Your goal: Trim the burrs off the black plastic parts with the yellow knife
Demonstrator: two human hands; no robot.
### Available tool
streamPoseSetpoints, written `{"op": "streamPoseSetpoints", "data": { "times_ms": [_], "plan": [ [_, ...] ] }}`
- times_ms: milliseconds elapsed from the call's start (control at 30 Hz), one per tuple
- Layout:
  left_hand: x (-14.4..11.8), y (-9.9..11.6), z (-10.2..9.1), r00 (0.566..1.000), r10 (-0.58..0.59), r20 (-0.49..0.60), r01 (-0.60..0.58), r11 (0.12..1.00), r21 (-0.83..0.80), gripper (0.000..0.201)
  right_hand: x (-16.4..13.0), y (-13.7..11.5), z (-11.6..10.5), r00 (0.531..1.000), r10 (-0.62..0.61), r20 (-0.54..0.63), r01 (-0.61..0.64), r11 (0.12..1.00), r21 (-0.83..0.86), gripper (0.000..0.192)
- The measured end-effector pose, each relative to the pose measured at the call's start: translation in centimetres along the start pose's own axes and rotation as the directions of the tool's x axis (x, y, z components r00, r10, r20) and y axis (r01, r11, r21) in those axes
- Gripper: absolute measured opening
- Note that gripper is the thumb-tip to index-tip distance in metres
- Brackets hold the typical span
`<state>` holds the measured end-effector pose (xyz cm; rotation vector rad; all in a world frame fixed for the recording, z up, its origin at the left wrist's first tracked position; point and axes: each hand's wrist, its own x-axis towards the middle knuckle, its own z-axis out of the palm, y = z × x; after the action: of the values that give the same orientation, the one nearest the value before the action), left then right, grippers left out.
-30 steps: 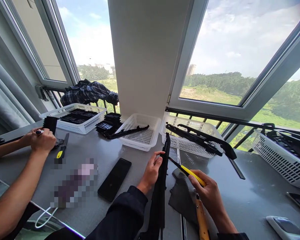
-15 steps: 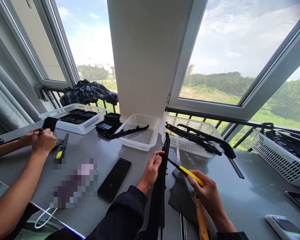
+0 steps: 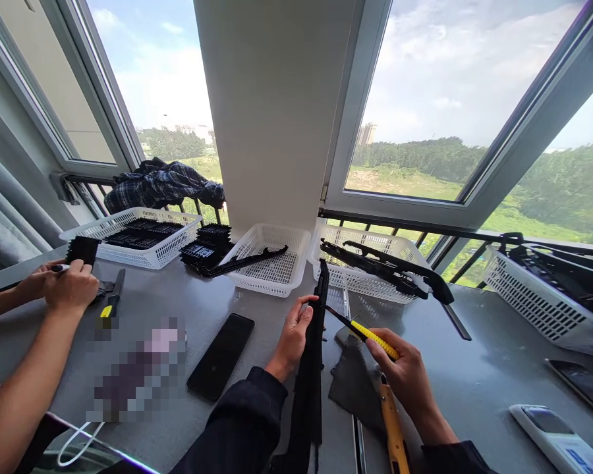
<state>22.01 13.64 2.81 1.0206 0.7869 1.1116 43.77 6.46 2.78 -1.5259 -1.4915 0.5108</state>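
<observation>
My left hand [image 3: 292,336] grips a long black plastic strip [image 3: 312,368] that stands tilted up from the table's near edge. In my right hand [image 3: 400,375] is a yellow-handled knife [image 3: 375,338], its dark blade reaching to the strip's right edge. Whether the blade touches the strip I cannot tell. Under my right hand lie a grey cloth [image 3: 356,388] and a tool with a wooden handle [image 3: 394,428]. Left of my left hand, a black phone [image 3: 221,355] rests on the table.
Along the back stand white baskets [image 3: 269,289] with black plastic parts [image 3: 390,266]. At left, a co-worker's hands [image 3: 72,286] hold a black part [image 3: 83,250] near a yellow-and-black cutter [image 3: 112,299]. A white device [image 3: 556,434] lies at right.
The view has shifted slightly, so most things sit a little further left. My hands keep their hold on the black strip and the knife, with little movement between them.
</observation>
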Motion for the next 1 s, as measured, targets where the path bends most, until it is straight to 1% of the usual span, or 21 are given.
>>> {"op": "streamPoseSetpoints", "data": {
  "times_ms": [100,233,433,567,667,833,1000],
  "plan": [
    [0.0,0.11,-0.05,1.0,-0.006,0.009,0.006,1.0,0.027,0.061,0.04,0.03,0.11,0.999,0.01,-0.032,-0.01,1.0,0.001,0.048],
    [-0.06,0.29,-0.02,1.0,-0.004,0.012,0.004,0.999,0.05,0.06,0.09,-0.24,0.16,1.0,-0.001,-0.007,0.001,1.0,0.007,0.047],
    [-0.02,0.27,-0.18,0.999,-0.005,0.04,0.002,0.997,0.072,0.059,0.09,-0.51,0.18,1.0,-0.002,-0.002,0.002,1.0,0.013,0.046],
    [0.03,0.3,-0.22,0.999,-0.024,0.037,0.022,0.998,0.059,0.06,0.06,-0.62,0.17,1.0,-0.004,-0.001,0.004,0.999,0.045,0.042],
    [0.1,0.27,-0.22,0.999,-0.016,0.05,0.013,0.999,0.047,0.058,0.04,-0.83,0.12,1.0,0.004,-0.01,-0.003,0.998,0.055,0.042],
    [0.21,0.06,-0.24,0.998,-0.004,0.059,0.001,0.999,0.05,0.055,0.0,-0.89,0.19,1.0,0.003,-0.001,-0.003,1.0,0.029,0.04],
    [0.22,0.07,-0.16,0.999,-0.015,0.05,0.013,0.998,0.056,0.057,0.03,-0.62,0.36,1.0,0.0,-0.003,0.0,1.0,0.023,0.038]
  ]
}}
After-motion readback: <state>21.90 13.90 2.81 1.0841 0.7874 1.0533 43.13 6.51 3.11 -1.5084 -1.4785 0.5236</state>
